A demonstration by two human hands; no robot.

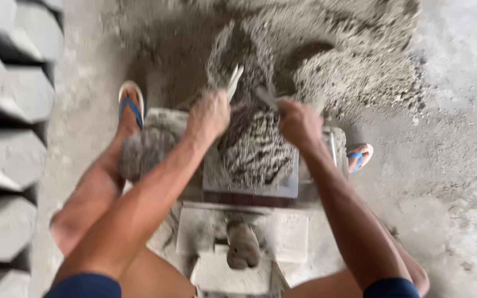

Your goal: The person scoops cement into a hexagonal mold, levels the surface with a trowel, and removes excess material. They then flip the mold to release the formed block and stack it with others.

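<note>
Filling step, judged: left hand (210, 114) and right hand (299, 122), each grip closed on a blurred tool handle, rake damp grey mortar (258, 149) into the rectangular metal mould (291, 187), centre; next: levelling.

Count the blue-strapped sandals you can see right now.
2. One sandal is on the foot left of the metal mould, beside the left hand; the other peeks out right of the mould, partly hidden behind the right forearm.
</note>
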